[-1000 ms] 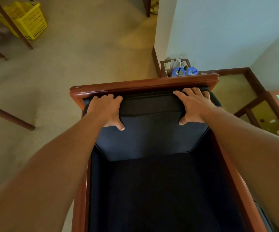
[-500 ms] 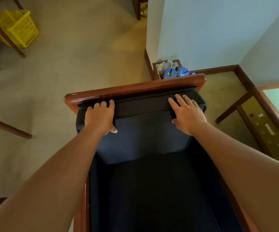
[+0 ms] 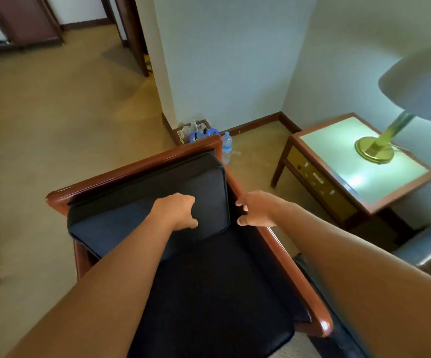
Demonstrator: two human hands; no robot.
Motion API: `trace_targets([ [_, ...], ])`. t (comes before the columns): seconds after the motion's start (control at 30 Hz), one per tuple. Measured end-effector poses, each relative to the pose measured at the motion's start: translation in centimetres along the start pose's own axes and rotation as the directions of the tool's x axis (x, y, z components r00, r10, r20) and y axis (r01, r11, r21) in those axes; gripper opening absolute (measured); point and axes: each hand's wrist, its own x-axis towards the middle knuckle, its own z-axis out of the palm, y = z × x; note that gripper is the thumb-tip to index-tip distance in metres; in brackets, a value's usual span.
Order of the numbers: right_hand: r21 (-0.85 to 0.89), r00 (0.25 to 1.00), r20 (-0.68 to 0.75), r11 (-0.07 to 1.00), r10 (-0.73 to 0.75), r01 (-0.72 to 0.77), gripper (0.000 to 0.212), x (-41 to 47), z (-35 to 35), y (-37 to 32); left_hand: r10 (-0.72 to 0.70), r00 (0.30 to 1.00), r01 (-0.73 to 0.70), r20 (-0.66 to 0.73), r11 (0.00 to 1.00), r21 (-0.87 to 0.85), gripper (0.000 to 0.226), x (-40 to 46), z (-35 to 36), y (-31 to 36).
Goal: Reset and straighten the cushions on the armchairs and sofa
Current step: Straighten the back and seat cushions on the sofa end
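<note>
Left hand (image 3: 177, 210) rests loosely curled on the back cushion (image 3: 142, 202); right hand (image 3: 257, 209) hovers relaxed beside it.

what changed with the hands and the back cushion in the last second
Both hands have come off the top edge of the back cushion. The left hand now lies lower on the cushion's front, fingers curled. The right hand has moved off to the cushion's right side, by the armchair's wooden arm, holding nothing. The view also swung right. The cushion remains against the backrest and the seat cushion stays put.

Probably hotel room: armchair (image 3: 209, 254), bedside lamp (image 3: 375, 148).
</note>
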Motion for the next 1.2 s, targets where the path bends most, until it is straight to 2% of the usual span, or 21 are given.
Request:
trace_targets([
  [0.1,0.062,0.997,-0.046,0.997,0.058,-0.055,0.059,-5.8,0.9,3.1,0.097,0.990,-0.097,0.101,0.995,-0.006,0.055,-2.0,-2.0,5.9],
  [0.23,0.164,0.982,-0.111,0.977,0.152,-0.133,0.053,-13.1,2.3,7.8,0.197,0.978,-0.199,0.068,0.980,0.029,0.055,-4.8,-2.5,14.0],
  [0.5,0.346,0.910,-0.192,0.893,0.368,-0.289,0.046,-29.5,7.0,17.8,0.376,0.920,-0.385,0.107,0.919,0.087,0.062,-11.7,-0.5,29.8],
  [0.73,0.439,0.825,-0.207,0.803,0.527,-0.403,0.044,-41.1,10.8,24.6,0.574,0.816,-0.578,0.073,0.804,0.141,0.052,-16.0,1.3,41.7],
  [1.0,0.517,0.764,-0.188,0.724,0.617,-0.457,0.045,-46.0,13.2,30.7,0.730,0.674,-0.733,0.110,0.644,0.217,0.048,-15.8,1.6,52.3],
  [1.2,0.529,0.713,-0.137,0.659,0.688,-0.534,0.046,-46.6,13.8,36.9,0.758,0.636,-0.765,0.145,0.594,0.248,0.046,-10.8,0.8,59.1],
])
